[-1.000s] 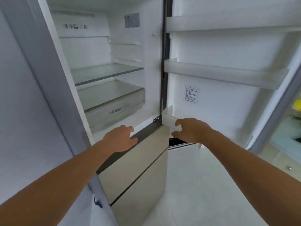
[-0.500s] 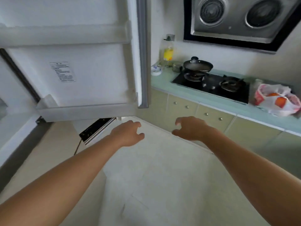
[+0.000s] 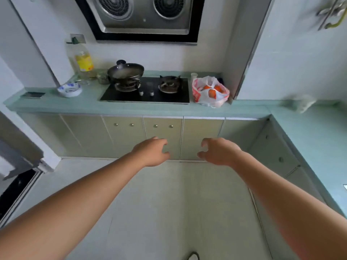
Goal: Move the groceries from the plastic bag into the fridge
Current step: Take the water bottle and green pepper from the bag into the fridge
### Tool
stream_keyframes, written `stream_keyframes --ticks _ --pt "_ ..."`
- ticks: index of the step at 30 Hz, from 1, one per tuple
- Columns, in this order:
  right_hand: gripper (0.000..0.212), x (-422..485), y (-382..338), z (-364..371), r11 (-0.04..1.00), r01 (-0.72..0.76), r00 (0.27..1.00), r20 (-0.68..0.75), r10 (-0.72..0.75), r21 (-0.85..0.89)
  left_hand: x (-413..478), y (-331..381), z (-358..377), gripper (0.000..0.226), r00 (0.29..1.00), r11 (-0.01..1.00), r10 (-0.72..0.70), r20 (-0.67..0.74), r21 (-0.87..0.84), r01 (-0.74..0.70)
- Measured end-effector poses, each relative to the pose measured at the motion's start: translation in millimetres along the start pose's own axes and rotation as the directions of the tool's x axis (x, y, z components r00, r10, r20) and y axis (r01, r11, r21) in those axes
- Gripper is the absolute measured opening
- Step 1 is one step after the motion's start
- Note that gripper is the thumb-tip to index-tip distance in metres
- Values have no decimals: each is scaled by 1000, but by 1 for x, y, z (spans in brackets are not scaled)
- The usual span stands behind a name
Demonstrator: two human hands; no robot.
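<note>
Plastic bag [image 3: 218, 101], white with red print, at 1 o'clock on the green counter [image 3: 90, 106], just right of the black stove [image 3: 146, 94]. Orange fruit [image 3: 212, 93] showing through the thin film. Bag well apart from both hands.

Left hand [image 3: 152, 152] near the centre toward 7 o'clock, palm down, fingers loosely curled, holding nothing. Right hand [image 3: 219, 152] toward 4 o'clock, likewise slack and holding nothing, thumb and fingers hooked inward. Both raised in front of the pale cupboard doors [image 3: 163, 137], above the light floor [image 3: 169, 203], touching neither.

Dark pan [image 3: 125, 71] at 11 o'clock on the left burner. Oil bottle [image 3: 82, 61] with a yellow label at 10 o'clock against the wall, blue-patterned bowl [image 3: 69, 89] just below it on the counter. Steel hood [image 3: 142, 14] at 12 o'clock. Grey edge of what looks like the fridge door [image 3: 20, 152] at 9 o'clock, mostly cut off.
</note>
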State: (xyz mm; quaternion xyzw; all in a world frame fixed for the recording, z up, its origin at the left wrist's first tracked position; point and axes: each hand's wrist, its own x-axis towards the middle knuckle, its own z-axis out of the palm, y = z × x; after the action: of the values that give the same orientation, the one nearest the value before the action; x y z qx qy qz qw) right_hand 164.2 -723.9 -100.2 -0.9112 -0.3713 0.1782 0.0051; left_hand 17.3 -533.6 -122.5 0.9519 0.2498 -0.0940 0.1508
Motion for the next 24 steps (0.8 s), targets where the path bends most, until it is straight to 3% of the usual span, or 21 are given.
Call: stream_keyframes --ticks 12,24 --pt "47 90 143 -46 981 -171 984 -30 175 96 179 109 -17 54 990 989 141 -7 43 -140" --pt "45 261 189 -94 969 -227 971 -56 233 96 384 112 -45 52 969 969 246 -17 -15 -247"
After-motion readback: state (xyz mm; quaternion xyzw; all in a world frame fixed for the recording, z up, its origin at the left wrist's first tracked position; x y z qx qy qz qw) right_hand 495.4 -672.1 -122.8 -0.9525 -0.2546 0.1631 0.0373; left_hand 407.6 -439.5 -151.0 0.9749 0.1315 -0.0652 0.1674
